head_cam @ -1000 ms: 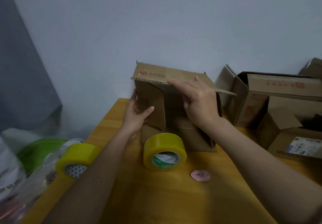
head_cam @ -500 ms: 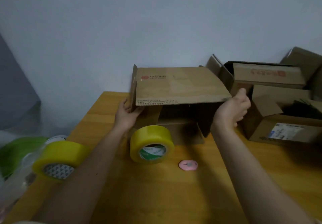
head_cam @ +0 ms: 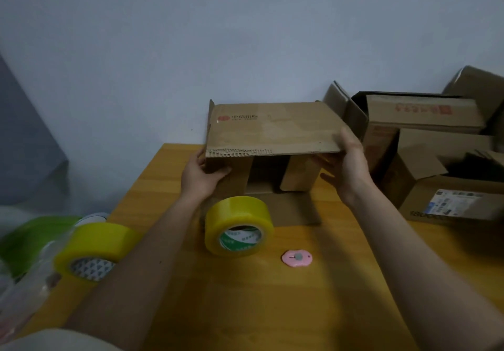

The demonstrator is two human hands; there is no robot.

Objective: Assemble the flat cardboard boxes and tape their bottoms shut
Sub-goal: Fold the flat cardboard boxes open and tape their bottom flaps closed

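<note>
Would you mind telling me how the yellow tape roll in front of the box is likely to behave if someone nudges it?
The tape roll seems to lean against the cardboard box rather than lie flat, so a nudge would probably topple it or set it rolling. Its thick winding suggests it is fairly heavy for its size. The glossy surface may be slippery.

A makeshift packing station in a plain room: a wooden table [head_cam: 272,309] stood against a bare painted wall [head_cam: 218,36], with used cardboard boxes [head_cam: 425,137] piled at its right edge and tape rolls [head_cam: 237,226] nearby.
</note>
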